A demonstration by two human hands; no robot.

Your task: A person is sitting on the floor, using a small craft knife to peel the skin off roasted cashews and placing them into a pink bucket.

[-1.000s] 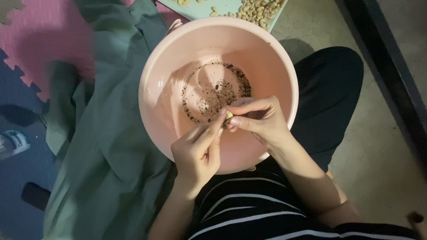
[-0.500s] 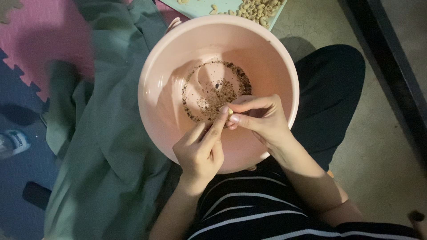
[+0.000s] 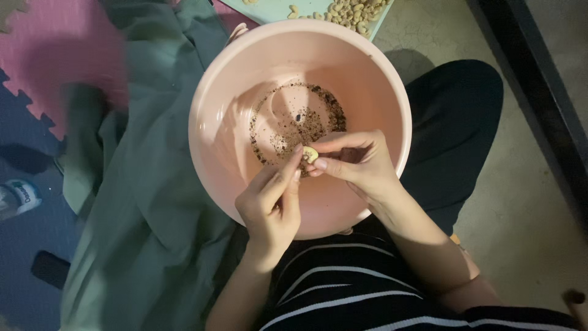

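my right hand (image 3: 358, 165) pinches a small pale curved nut (image 3: 310, 154) over the round pink plastic basin (image 3: 220, 104), my left hand (image 3: 272, 202) closing fingertips against it. dark husk bits (image 3: 318, 116) ring the basin floor. beyond its rim, pale nuts (image 3: 355, 11) heap on a light green tray (image 3: 275, 9). green cloth (image 3: 141, 202) covers pink foam mat (image 3: 37, 55); bare concrete floor (image 3: 527, 202) at right.

Pink plastic basin (image 3: 245, 73) with dark brown husk flecks (image 3: 318, 116), pale yellow nut (image 3: 310, 154), green cloth (image 3: 153, 202), black-and-white striped shirt (image 3: 343, 294), pink foam mat (image 3: 55, 55).
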